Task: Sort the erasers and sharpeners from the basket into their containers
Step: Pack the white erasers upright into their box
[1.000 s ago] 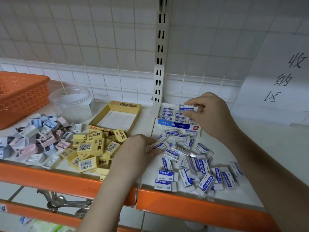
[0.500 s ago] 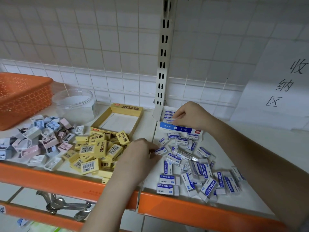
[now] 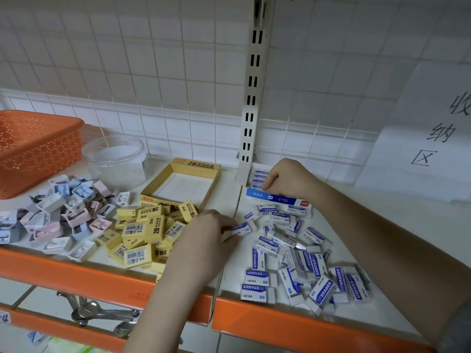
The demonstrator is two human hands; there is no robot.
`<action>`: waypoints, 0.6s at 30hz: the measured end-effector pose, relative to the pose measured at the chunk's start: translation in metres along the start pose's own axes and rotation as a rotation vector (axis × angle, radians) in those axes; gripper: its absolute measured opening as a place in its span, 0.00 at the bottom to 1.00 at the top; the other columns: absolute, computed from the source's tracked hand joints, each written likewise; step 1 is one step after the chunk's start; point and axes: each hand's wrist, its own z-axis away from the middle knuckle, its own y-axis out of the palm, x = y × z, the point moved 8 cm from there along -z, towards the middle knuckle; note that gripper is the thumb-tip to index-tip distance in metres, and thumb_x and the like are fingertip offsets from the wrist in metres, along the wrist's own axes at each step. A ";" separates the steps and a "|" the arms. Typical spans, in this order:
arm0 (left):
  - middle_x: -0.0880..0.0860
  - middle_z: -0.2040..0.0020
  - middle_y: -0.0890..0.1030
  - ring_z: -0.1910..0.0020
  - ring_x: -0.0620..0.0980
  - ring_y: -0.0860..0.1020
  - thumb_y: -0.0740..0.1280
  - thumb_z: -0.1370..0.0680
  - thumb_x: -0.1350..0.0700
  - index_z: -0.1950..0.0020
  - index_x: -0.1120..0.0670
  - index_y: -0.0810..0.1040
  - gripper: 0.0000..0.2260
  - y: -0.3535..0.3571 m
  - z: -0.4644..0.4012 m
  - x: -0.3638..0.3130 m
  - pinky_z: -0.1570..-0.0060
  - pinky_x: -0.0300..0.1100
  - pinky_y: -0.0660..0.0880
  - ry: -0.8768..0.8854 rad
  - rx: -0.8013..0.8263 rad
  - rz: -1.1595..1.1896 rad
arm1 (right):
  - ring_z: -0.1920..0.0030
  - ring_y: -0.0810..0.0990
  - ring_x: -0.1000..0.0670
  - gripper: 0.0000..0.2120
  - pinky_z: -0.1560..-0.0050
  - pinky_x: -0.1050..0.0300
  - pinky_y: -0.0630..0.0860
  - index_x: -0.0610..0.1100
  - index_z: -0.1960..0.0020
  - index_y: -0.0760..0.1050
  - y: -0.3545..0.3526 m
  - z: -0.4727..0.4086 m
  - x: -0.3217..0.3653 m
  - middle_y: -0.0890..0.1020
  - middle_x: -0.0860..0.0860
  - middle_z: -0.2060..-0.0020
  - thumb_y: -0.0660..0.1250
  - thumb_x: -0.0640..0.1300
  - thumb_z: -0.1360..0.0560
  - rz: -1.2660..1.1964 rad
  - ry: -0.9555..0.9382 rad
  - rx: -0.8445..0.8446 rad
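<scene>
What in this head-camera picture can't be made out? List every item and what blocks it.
- Fingers of the right hand: curled down into the blue-and-white cardboard eraser box, so whether they hold an eraser is hidden by the hand's back.
- That box's fill: mostly covered by the same hand.
- Inside of the orange perforated plastic basket: cut by the left edge, hidden by its wall.
- Small print on the yellow 2B erasers: too small.

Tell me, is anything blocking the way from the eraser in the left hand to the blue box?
Only partly: the right hand sits over the blue box opening. Loose erasers lie between it and the held eraser.
</scene>
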 end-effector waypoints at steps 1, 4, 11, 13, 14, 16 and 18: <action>0.46 0.50 0.78 0.51 0.44 0.77 0.67 0.25 0.54 0.41 0.47 0.80 0.13 -0.002 0.000 0.000 0.50 0.38 0.74 0.007 -0.011 0.000 | 0.61 0.79 0.54 0.06 0.58 0.62 0.75 0.42 0.54 0.84 -0.001 0.001 0.001 0.84 0.49 0.59 0.71 0.37 0.29 -0.001 -0.006 0.003; 0.44 0.52 0.77 0.54 0.42 0.76 0.67 0.25 0.55 0.42 0.47 0.80 0.12 -0.009 0.000 0.000 0.55 0.33 0.71 0.027 -0.060 0.006 | 0.65 0.76 0.57 0.06 0.63 0.64 0.72 0.43 0.54 0.83 -0.010 0.006 -0.001 0.83 0.51 0.61 0.73 0.39 0.30 -0.059 -0.006 -0.010; 0.44 0.56 0.74 0.60 0.41 0.71 0.69 0.25 0.56 0.43 0.49 0.81 0.11 -0.021 -0.014 -0.001 0.64 0.27 0.64 0.027 -0.155 0.034 | 0.60 0.82 0.53 0.04 0.57 0.58 0.78 0.47 0.57 0.82 -0.028 0.036 -0.010 0.83 0.54 0.62 0.73 0.40 0.30 -0.141 0.009 -0.144; 0.46 0.54 0.77 0.64 0.42 0.72 0.69 0.25 0.56 0.44 0.50 0.81 0.10 -0.025 -0.025 -0.003 0.61 0.31 0.64 0.016 -0.166 0.056 | 0.64 0.80 0.59 0.04 0.65 0.70 0.73 0.46 0.55 0.82 -0.030 0.048 -0.011 0.84 0.52 0.61 0.73 0.40 0.30 -0.151 -0.011 -0.167; 0.47 0.52 0.78 0.66 0.42 0.72 0.68 0.24 0.57 0.44 0.50 0.81 0.10 -0.028 -0.030 -0.004 0.60 0.33 0.65 0.010 -0.165 0.063 | 0.65 0.79 0.61 0.04 0.67 0.73 0.71 0.46 0.55 0.82 -0.032 0.056 -0.011 0.83 0.53 0.62 0.73 0.41 0.30 -0.150 -0.026 -0.186; 0.49 0.51 0.80 0.63 0.44 0.73 0.68 0.24 0.57 0.45 0.50 0.81 0.09 -0.033 -0.042 -0.007 0.59 0.34 0.65 0.018 -0.166 0.061 | 0.64 0.79 0.62 0.05 0.65 0.76 0.71 0.46 0.54 0.82 -0.034 0.072 -0.010 0.82 0.55 0.63 0.74 0.42 0.30 -0.145 -0.061 -0.206; 0.49 0.51 0.81 0.56 0.44 0.74 0.69 0.25 0.57 0.44 0.50 0.81 0.10 -0.034 -0.054 -0.012 0.57 0.34 0.65 0.046 -0.152 0.048 | 0.64 0.80 0.63 0.07 0.62 0.78 0.71 0.46 0.53 0.82 -0.028 0.089 -0.009 0.81 0.57 0.63 0.74 0.44 0.30 -0.155 -0.084 -0.140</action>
